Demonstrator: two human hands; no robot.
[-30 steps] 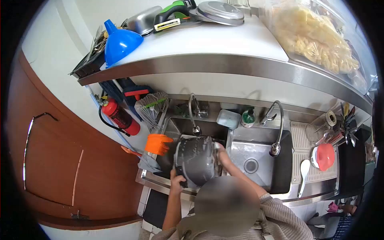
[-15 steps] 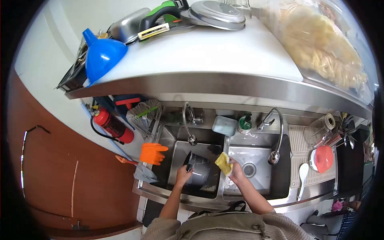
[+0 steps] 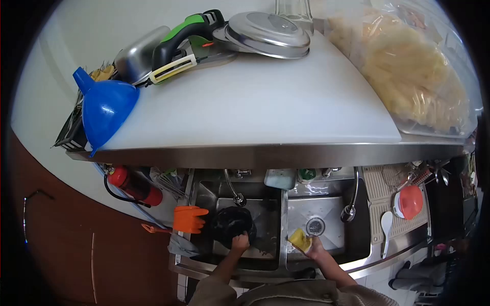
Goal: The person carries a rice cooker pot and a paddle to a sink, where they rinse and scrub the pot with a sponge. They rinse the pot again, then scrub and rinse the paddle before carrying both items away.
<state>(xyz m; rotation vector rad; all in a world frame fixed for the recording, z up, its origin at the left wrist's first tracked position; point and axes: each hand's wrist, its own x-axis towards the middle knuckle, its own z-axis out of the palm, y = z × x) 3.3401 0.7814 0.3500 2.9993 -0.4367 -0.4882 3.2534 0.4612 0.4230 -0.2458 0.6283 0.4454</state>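
In the left sink basin, a round black pot is tilted so that its dark inside shows. My left hand is closed on the near edge of it; whether it grips a rim or a handle I cannot make out. Over the front of the right basin, my right hand holds a yellow sponge with a pale underside. The left basin's tap hangs just behind the pot. A drain lies behind the sponge.
A shelf edge juts out above the back of the sinks. Orange gloves hang at the left rim. A second tap stands over the right basin. A white spoon and a red-topped bowl rest on the drainboard.
The pot has moved left and turned, its opening now facing up toward me. My right hand and the sponge have dropped lower and slightly right. The view has tilted upward.
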